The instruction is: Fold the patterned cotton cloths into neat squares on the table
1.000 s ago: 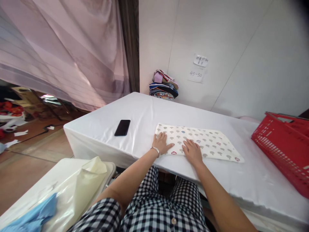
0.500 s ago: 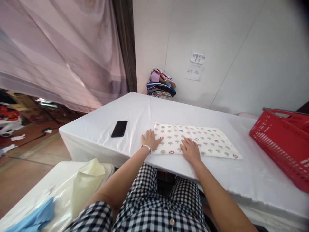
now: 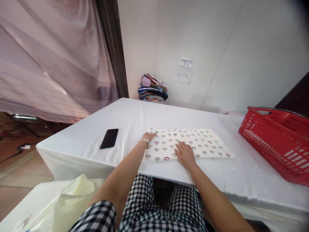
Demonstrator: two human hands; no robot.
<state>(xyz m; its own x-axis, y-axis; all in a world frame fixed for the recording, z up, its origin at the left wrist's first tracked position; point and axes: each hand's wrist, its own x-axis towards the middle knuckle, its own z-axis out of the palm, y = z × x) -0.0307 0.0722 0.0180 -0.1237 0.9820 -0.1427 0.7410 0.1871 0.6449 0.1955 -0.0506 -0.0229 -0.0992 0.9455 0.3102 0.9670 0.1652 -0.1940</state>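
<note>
A cream cloth printed with grey mushrooms and a few coloured ones (image 3: 200,149) lies folded in a flat rectangle on the white-covered table. At its left edge, near the far corner, my left hand (image 3: 150,136) touches the fabric, a bracelet at the wrist. That hand is turned side-on, so most of its fingers are hidden. My right hand (image 3: 186,154) rests palm down on the near middle of the cloth, fingers stretched out. Left of the cloth lies a black phone (image 3: 109,138), apart from both hands.
A red plastic basket (image 3: 272,141) stands on the right of the table (image 3: 130,119). Folded fabrics (image 3: 153,90) are stacked by the wall at the back. A pale yellow bag (image 3: 72,199) sits on a lower white surface at front left. A pink curtain (image 3: 53,58) hangs at left.
My left hand has moved from lying flat near the cloth's left side toward its far left corner and turned side-on. My right hand stays on the cloth. The view has shifted slightly.
</note>
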